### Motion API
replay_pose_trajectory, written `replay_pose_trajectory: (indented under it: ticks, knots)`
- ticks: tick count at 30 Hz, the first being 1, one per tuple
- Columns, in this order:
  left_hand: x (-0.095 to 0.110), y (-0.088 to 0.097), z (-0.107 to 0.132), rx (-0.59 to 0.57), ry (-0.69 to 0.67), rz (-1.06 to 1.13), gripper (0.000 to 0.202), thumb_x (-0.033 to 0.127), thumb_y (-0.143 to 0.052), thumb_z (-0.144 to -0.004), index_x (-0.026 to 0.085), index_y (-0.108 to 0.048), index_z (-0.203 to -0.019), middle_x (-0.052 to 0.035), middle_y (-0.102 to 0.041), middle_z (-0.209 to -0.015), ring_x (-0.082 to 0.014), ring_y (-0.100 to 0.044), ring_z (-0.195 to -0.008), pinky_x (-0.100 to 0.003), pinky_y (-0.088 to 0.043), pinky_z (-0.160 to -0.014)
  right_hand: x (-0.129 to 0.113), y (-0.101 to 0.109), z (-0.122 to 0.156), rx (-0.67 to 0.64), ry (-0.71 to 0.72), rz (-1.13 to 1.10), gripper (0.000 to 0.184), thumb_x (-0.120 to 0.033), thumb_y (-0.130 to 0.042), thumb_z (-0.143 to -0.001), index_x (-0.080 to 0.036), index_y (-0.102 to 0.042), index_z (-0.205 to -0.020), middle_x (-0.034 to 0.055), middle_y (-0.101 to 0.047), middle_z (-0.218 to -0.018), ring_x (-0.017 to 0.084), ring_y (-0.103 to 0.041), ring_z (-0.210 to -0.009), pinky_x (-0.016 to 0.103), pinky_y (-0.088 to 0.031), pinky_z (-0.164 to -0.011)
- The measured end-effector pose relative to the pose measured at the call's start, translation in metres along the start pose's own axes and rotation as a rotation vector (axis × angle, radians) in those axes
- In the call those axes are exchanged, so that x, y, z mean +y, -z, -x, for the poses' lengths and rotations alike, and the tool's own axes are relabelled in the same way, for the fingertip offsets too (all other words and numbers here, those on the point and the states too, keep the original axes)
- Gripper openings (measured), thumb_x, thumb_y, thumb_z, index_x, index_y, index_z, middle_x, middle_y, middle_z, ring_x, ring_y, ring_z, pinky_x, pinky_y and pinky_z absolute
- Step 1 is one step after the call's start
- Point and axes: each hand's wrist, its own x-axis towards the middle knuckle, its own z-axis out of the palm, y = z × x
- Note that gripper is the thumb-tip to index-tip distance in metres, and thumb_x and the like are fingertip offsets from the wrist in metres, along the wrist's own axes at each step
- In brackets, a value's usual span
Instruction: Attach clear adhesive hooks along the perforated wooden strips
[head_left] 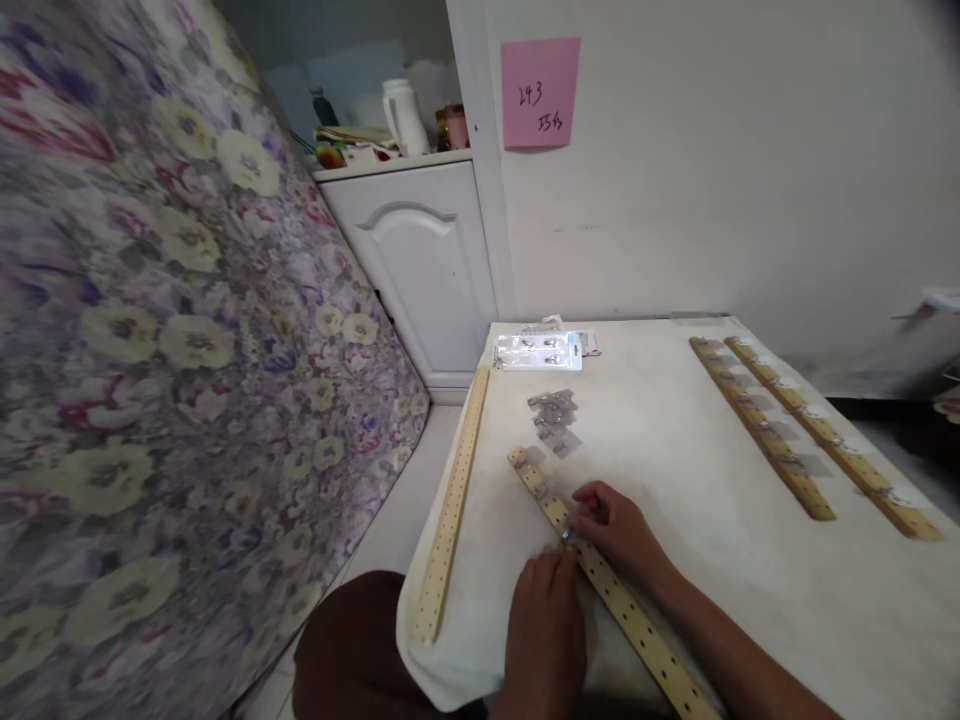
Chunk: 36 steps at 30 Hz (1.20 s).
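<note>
A perforated wooden strip [645, 625] lies slantwise on the table in front of me. My left hand [546, 620] rests at its left edge, fingers curled against the wood, by a small shiny metal clip [567, 535]. From the right, my right hand [615, 525] pinches at this clip with thumb and forefinger; its clear tab is mostly hidden. Toward the strip's far end sit clips with clear plastic tabs [541, 490]. Just beyond that end is a loose pile of similar clips [553, 412].
Another perforated strip [454, 500] lies along the table's left edge. Two strips bearing clips, one [757, 425] beside the other [832, 440], lie at the right. Clear blister packaging [536, 352] lies at the back. A floral curtain [187, 350] hangs at the left.
</note>
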Motion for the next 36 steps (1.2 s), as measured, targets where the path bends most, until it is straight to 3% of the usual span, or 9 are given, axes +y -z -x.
replay_pose_trajectory:
  ticks: [9,17,24,30,36]
  knots:
    - [0.003,0.002,0.002,0.048,-0.012,-0.007,0.045,0.004,-0.039,-0.081,0.013,-0.048,-0.124,-0.0127,-0.057,-0.107,-0.0230,-0.053,-0.097,-0.043,-0.048,-0.085,0.001,0.002,0.004,0.001,0.069,-0.009,0.024,-0.031,-0.061,-0.073,-0.019,-0.061,-0.093,0.0014,-0.065,-0.078,0.018,-0.061,-0.069,0.028,-0.047,-0.065]
    - [-0.001,0.000,0.006,0.131,-0.053,-0.002,0.044,0.007,-0.040,-0.084,0.015,-0.045,-0.127,-0.0125,-0.058,-0.108,-0.0225,-0.054,-0.099,-0.042,-0.049,-0.087,0.006,0.009,0.009,0.088,0.091,-0.105,0.025,-0.039,-0.049,-0.082,-0.020,-0.059,-0.096,-0.0002,-0.063,-0.076,0.014,-0.056,-0.052,0.026,-0.045,-0.051]
    - [-0.003,-0.002,0.006,0.185,-0.030,-0.002,0.038,0.010,-0.039,-0.082,0.023,-0.055,-0.114,-0.0078,-0.062,-0.099,-0.0236,-0.059,-0.093,-0.043,-0.053,-0.081,0.005,0.031,-0.033,0.276,0.208,0.197,0.022,-0.034,-0.046,-0.083,-0.019,-0.062,-0.085,0.0028,-0.063,-0.079,0.018,-0.059,-0.071,0.030,-0.047,-0.068]
    - [-0.006,-0.003,0.003,0.203,-0.014,-0.022,0.048,0.011,-0.040,-0.077,0.035,-0.054,-0.116,-0.0046,-0.064,-0.094,-0.0278,-0.061,-0.090,-0.046,-0.055,-0.077,0.001,0.019,-0.073,0.294,0.201,0.314,0.020,-0.031,-0.051,-0.081,-0.021,-0.064,-0.093,0.0023,-0.062,-0.088,0.018,-0.058,-0.077,0.030,-0.044,-0.073]
    - [-0.012,-0.006,-0.001,0.181,-0.015,-0.026,0.052,0.008,-0.040,-0.075,0.037,-0.053,-0.116,-0.0045,-0.064,-0.086,-0.0271,-0.063,-0.079,-0.044,-0.056,-0.072,-0.003,0.010,-0.089,0.327,0.186,0.376,0.021,-0.033,-0.052,-0.083,-0.021,-0.066,-0.094,0.0039,-0.059,-0.089,0.018,-0.058,-0.075,0.028,-0.042,-0.066]
